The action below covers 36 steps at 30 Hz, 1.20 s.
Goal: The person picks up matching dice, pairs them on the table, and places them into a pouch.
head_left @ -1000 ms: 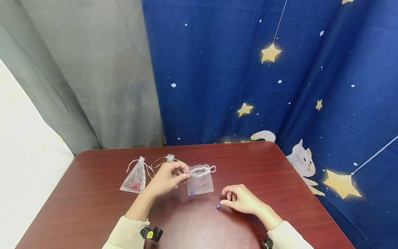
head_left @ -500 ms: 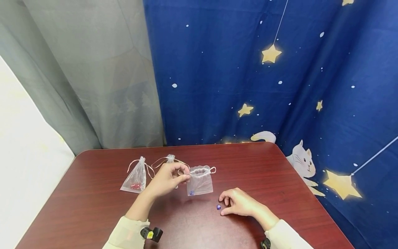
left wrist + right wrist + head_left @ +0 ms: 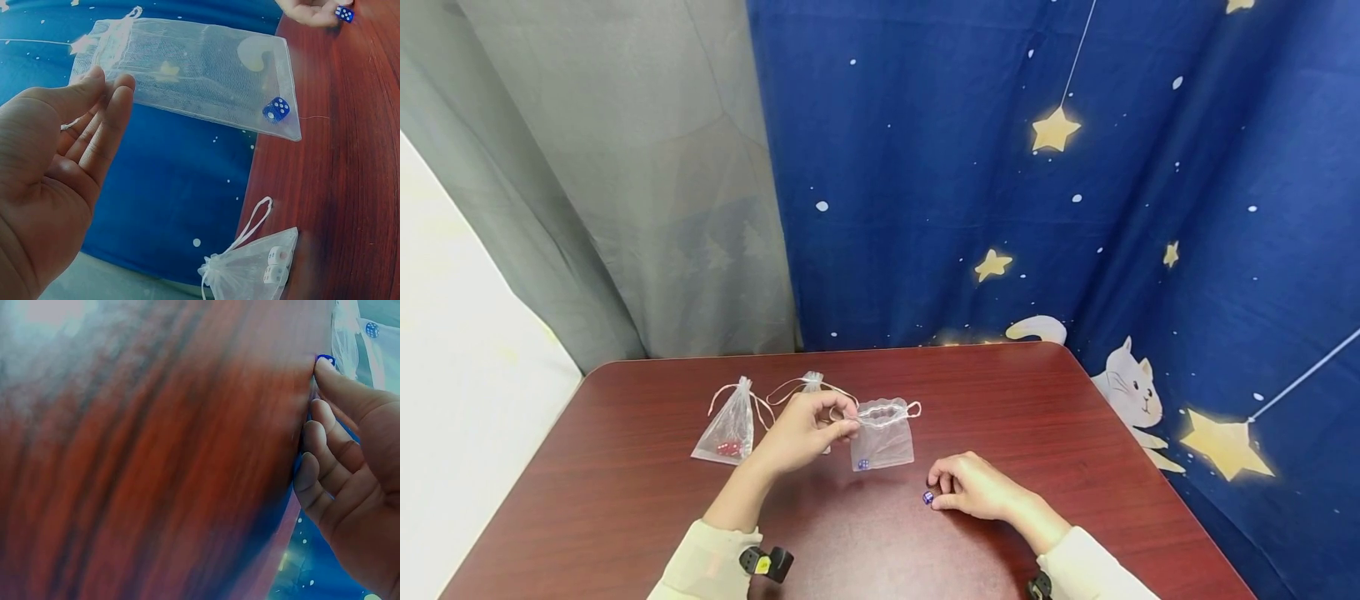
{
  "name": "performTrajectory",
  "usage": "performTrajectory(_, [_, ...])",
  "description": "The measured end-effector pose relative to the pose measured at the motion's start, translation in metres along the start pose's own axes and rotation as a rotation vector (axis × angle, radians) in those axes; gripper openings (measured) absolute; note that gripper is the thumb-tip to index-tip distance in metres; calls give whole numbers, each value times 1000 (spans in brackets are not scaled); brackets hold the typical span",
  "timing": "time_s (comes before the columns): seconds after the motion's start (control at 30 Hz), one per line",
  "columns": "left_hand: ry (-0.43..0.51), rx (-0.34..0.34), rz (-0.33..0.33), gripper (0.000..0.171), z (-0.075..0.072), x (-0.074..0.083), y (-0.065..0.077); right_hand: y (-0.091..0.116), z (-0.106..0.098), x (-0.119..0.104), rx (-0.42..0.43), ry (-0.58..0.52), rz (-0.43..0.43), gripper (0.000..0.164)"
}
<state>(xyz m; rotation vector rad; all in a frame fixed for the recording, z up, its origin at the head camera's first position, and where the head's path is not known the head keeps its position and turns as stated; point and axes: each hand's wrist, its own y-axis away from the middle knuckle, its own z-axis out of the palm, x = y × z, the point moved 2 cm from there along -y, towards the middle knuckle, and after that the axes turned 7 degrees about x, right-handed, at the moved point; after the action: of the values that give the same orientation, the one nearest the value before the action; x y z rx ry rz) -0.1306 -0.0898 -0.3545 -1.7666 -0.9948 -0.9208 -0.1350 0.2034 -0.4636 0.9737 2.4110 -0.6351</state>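
Observation:
My left hand [image 3: 815, 427] pinches the mouth of a sheer white drawstring bag [image 3: 891, 442] at its left corner. The bag hangs with its mouth up, and a blue die [image 3: 276, 110] shows through the mesh in a bottom corner. To the right of the bag, my right hand [image 3: 976, 487] is low at the tabletop with fingers bent. Its thumb and fingertip pinch a second blue die [image 3: 928, 497], which sits slightly tilted. The right wrist view shows that die [image 3: 325, 360] at the thumb tip, mostly hidden.
A drawn-up mesh bag [image 3: 721, 429] with red dice lies on the left of the dark red table [image 3: 625, 500]. Partly behind my left hand is another tied bag [image 3: 812, 382]; white dice [image 3: 275, 265] show in it. A blue star-patterned curtain [image 3: 925, 167] hangs beyond.
My right hand has shifted slightly left, and its thumb and finger have come together at the loose blue die, which has turned a little. My left hand and its bag stay nearly still.

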Motion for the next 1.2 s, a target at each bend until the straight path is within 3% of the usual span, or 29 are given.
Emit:
performTrajectory(0.17, [5, -2, 0, 9, 0, -1, 0, -2, 1, -3, -26, -3, 16, 25])
performTrajectory(0.57, [14, -8, -6, 8, 0, -2, 1, -9, 5, -9, -29, 23, -50, 12])
performTrajectory(0.9, [-1, -4, 6, 10, -1, 2, 0, -26, -27, -15, 175, -24, -64, 12])
performTrajectory(1.2, [-5, -5, 16, 9, 0, 3, 0, -54, -71, -48, 382, -107, -75, 13])
